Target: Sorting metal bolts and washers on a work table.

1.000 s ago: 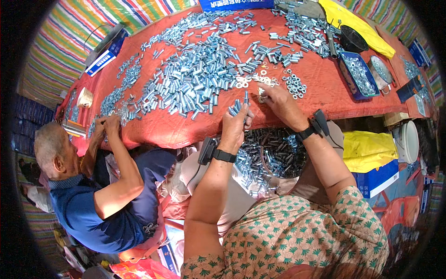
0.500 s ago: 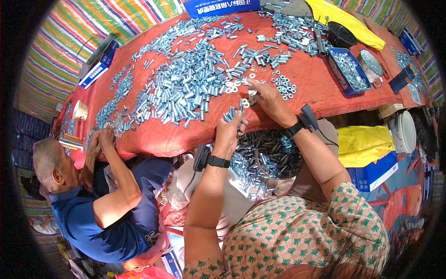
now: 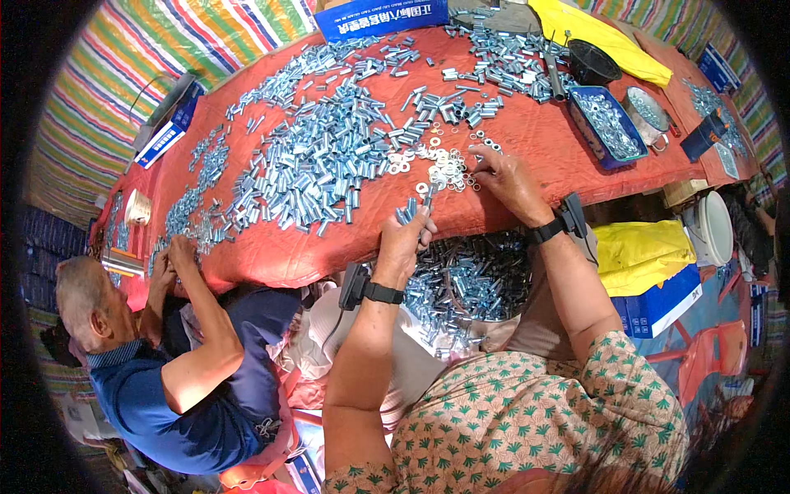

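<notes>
My left hand (image 3: 404, 240) is closed around several silvery metal bolts (image 3: 406, 212), their ends sticking up past the fingers near the table's front edge. Beyond it lies a pile of pale flat washers (image 3: 448, 169). My right hand (image 3: 512, 188) reaches over the table just right of the washers, its fingers curled down among silvery hex nuts (image 3: 487, 144). The hand covers most of those nuts, and what its fingertips pinch is hidden. A large heap of metal sleeves (image 3: 309, 160) spreads to the left of the washers.
The red-covered table (image 3: 288, 251) also bears a blue tray of small metal parts (image 3: 609, 123), a black bowl (image 3: 594, 62) and a metal bowl (image 3: 646, 109). More bolts (image 3: 461, 284) lie below the edge at my lap. At left, a co-worker in blue (image 3: 177, 403) handles small parts.
My right hand has moved right from the washers to the hex nuts, uncovering the washer pile. The left hand keeps its bolts in nearly the same place. The view has shifted slightly.
</notes>
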Motion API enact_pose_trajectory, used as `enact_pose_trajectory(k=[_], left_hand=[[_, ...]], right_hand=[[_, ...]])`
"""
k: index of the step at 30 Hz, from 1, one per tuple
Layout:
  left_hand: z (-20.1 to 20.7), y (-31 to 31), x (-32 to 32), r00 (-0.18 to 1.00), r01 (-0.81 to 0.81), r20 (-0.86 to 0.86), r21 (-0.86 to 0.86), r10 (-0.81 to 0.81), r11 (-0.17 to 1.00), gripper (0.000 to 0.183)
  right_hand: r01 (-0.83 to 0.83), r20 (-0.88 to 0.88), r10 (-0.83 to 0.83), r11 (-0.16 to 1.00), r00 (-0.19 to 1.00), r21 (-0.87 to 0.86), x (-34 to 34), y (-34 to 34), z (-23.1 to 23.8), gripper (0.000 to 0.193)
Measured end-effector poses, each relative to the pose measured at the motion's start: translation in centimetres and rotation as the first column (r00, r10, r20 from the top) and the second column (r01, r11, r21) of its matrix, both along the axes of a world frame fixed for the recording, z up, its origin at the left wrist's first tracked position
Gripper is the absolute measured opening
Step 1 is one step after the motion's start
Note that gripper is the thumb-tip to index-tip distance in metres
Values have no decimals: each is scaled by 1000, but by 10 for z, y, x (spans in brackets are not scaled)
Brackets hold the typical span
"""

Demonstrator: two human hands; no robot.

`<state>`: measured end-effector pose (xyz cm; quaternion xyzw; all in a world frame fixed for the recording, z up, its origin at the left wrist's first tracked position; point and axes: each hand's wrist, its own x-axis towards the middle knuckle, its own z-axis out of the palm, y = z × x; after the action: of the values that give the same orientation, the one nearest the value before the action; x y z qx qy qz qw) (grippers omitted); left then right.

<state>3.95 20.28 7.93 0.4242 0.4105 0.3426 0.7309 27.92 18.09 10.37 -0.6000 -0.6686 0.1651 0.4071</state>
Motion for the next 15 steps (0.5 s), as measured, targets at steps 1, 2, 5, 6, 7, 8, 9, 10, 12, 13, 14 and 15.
enact_pose_trajectory(k=[1,2,5,6,7,8,9,10,12,13,14,15], left_hand=[[0,0,1,1000,10,-10,5,-10,1000,17],[-1,-1,1,1000,21,-21,9,-21,1000,17],[-5,-1,3,998,66,25,3,-66,998,17],[-5,-1,3,998,63,23,2,-63,998,17],[-6,-2,2,997,69,19,-10,-68,998,17],[-6,-2,4,997,77,17,-21,-77,997,17],[-5,-2,5,997,76,19,-20,-75,997,17],[-4,-2,7,998,69,15,-20,-68,997,18],[-3,-3,4,998,55,10,-22,-55,998,18],[-2,-4,2,998,61,18,-32,-60,998,18],[-2,-3,2,997,70,28,-40,-69,997,19],[-2,-4,2,997,71,28,-40,-70,997,19]], right_hand=[[-42,-47,40,999,998,-35,-4,0,-2,44],[-50,-40,49,998,998,-27,-12,0,-3,46],[-61,167,31,982,985,176,-26,9,-18,48],[-91,178,53,974,983,209,-29,9,-17,48],[-94,176,57,973,983,209,-31,10,-18,48],[-85,190,50,980,980,181,-30,11,-18,48],[-76,206,44,985,978,152,-30,11,-18,49],[-77,207,45,985,977,152,-28,11,-18,49],[-48,-43,49,999,998,21,-31,7,-10,45],[-52,-43,52,998,998,20,-34,6,-6,45],[-56,-246,52,998,968,-10,-35,5,-4,42],[-65,-439,42,997,898,-37,-36,4,-2,39]])
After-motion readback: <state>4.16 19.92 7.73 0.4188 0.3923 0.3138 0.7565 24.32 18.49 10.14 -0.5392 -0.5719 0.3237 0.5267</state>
